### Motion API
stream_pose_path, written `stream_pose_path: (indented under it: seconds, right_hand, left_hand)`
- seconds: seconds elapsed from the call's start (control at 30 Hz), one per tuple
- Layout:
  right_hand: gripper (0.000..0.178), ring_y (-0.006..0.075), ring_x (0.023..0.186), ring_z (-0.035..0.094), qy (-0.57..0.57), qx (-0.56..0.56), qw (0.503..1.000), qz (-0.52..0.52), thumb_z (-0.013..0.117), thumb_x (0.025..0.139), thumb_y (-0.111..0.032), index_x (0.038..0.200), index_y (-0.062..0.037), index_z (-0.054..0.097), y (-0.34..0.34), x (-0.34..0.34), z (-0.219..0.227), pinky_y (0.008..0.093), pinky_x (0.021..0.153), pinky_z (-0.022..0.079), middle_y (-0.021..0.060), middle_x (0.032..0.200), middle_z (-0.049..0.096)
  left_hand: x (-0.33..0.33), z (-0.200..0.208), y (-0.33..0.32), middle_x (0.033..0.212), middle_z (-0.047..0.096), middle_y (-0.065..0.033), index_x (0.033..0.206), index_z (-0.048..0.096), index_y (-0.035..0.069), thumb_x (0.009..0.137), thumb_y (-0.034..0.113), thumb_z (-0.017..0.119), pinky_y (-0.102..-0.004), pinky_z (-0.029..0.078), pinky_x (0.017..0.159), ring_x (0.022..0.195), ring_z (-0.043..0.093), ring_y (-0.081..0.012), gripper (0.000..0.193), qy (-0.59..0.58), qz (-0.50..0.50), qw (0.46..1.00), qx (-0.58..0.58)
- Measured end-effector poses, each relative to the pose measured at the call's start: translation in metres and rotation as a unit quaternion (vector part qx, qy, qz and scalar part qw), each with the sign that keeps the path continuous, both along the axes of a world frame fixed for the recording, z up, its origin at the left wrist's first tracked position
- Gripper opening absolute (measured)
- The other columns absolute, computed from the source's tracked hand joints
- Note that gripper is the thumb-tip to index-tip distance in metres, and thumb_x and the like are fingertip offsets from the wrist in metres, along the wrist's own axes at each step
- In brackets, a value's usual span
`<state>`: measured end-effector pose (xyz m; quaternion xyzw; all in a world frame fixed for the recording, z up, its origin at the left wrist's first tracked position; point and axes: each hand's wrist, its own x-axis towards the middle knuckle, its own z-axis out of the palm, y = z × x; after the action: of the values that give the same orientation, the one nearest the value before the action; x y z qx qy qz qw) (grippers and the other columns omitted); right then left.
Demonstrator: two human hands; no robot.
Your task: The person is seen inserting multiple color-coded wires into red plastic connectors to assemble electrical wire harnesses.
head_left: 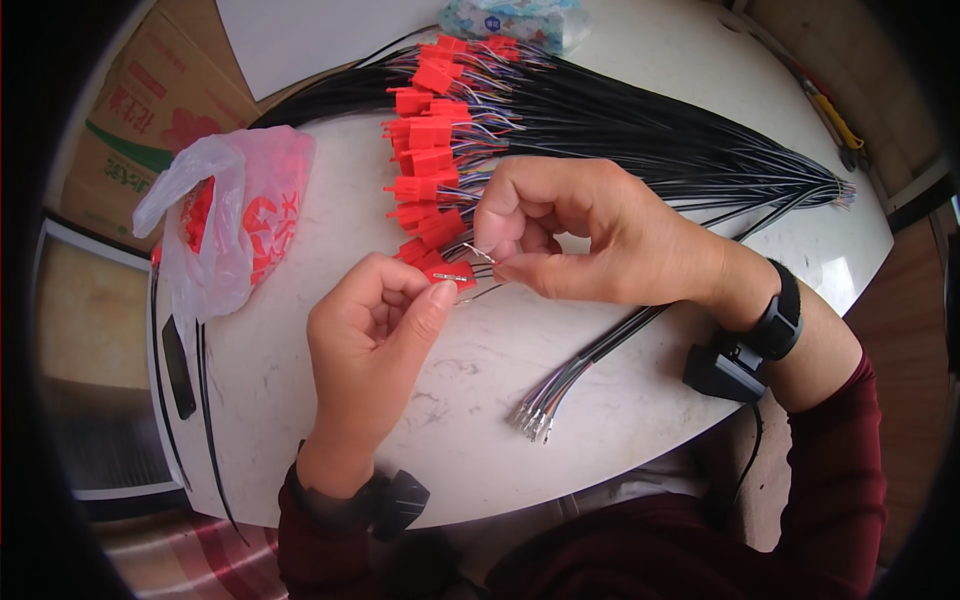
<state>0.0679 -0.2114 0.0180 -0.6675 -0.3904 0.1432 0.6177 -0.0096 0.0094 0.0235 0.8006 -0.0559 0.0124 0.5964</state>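
My left hand (370, 325) pinches a small red plastic connector housing (456, 270) between thumb and fingers, near the middle of the table. Just right of it, my right hand (575, 235) closes thumb and forefinger on a thin wire with a metal crimp terminal (480, 252) at its end. More thin wires run between the two hands. Behind them lies a row of red connector housings (425, 132), fixed to the ends of black cables (640, 120). Below my right hand a cable end fans out into coloured wires with metal terminals (538, 415).
A plastic bag (225, 215) with red pieces stands on the left of the white marbled table (450, 430). A blue patterned soft pack (515, 22) sits at the far edge, and a yellow-handled tool (838, 122) at the far right. A cardboard box (150, 110) stands at the back left.
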Motion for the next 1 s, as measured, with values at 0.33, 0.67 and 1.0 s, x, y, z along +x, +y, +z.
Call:
stream_pose_path:
  seconds: [0.33,0.67,1.0]
  right_hand:
    - [0.010,0.0080,0.084,0.057,0.049,0.040,0.997,0.043,0.063,0.094,-0.001,0.104,0.0010,0.062,-0.003,0.002,0.001,0.0250,0.078,0.049,0.0013,0.092,0.060]
    - [0.013,0.0072,0.076,0.055,0.017,0.037,0.999,-0.026,0.061,0.095,-0.012,0.092,0.0000,0.060,0.000,0.002,0.000,0.0246,0.068,0.046,0.0019,0.079,0.062]
    - [0.006,0.0132,0.086,0.064,-0.048,-0.031,0.998,0.001,0.054,0.099,-0.004,0.099,0.0016,0.053,-0.003,-0.001,0.004,0.0284,0.075,0.052,0.0070,0.091,0.058]
  left_hand:
    - [0.005,-0.006,-0.003,0.082,0.059,-0.0028,0.114,0.058,0.001,0.103,0.025,0.052,-0.0194,0.037,0.055,0.061,0.049,-0.0053,0.027,0.024,-0.005,1.000,0.019]
    - [0.006,-0.003,0.001,0.097,0.065,-0.0090,0.121,0.057,-0.002,0.102,0.017,0.051,-0.0258,0.044,0.072,0.076,0.057,-0.0111,0.028,0.097,-0.055,0.992,-0.057]
    - [0.007,-0.007,0.001,0.103,0.065,-0.0067,0.121,0.057,-0.002,0.100,0.015,0.056,-0.0253,0.047,0.076,0.083,0.059,-0.0104,0.027,0.044,-0.059,0.996,-0.057]
